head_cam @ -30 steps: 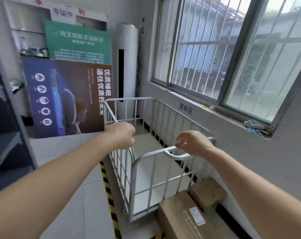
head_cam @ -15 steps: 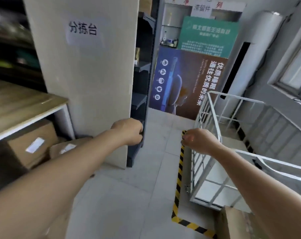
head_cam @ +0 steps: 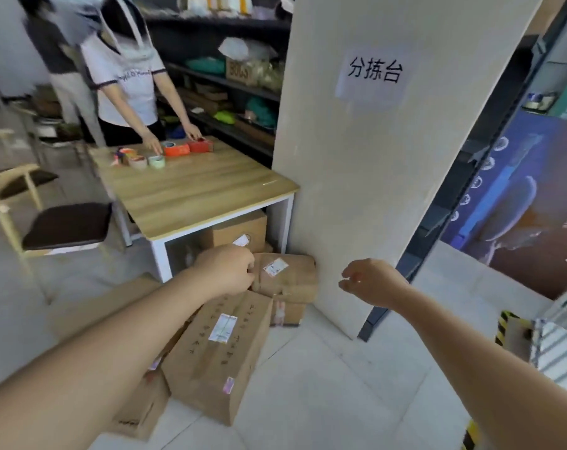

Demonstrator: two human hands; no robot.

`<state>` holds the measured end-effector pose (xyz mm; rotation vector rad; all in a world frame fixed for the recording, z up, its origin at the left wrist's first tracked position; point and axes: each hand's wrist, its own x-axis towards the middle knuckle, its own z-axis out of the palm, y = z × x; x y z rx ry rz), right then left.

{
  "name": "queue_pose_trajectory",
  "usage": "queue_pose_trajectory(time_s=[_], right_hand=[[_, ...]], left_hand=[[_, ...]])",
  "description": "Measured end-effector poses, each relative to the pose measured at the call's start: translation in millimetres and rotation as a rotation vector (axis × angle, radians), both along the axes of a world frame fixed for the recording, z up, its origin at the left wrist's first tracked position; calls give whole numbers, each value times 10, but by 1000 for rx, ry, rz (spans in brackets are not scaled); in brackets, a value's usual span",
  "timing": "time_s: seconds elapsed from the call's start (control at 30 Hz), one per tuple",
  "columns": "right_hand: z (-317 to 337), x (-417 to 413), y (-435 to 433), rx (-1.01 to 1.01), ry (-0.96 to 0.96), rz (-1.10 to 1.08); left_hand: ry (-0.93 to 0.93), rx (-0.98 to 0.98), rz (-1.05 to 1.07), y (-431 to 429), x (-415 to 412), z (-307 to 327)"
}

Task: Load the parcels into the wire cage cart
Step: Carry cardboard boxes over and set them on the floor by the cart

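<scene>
Head view: we see our left hand (head_cam: 226, 271) curled, empty, parcels (head_cam: 285, 277) just beyond its knuckles, our right hand (head_cam: 369, 280) loosely curled, empty, to their right.

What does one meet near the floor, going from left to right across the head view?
Chair → pile of parcels → white panel with a paper sign → wire cart at the right edge.
</scene>
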<state>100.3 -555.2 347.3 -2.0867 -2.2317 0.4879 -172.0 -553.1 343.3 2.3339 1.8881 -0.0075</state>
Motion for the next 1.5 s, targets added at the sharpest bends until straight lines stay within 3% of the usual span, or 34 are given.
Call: queue_pose_trajectory(time_s=[0.3,0.63,0.9,1.17,1.5], right_hand=[[-664,-1069,1048,-95,43,97],[-1791,-1409,2442,-292,52,168],[-3056,-1487,3511,-387,-36,233],[-4775,-1715,4102,-463,-42,241],[-6426,-1835,4705,-359,-110,126]], left_hand=[[-46,-76,239,598,-1188,-757],[-102,-241,504,1309,-1393,-2090],[-248,-347,765,1732,-1269,-3336],[-404,-561,1006,1731,-1325,-5071],[-727,-635,1588,1673,-1341,-6733]])
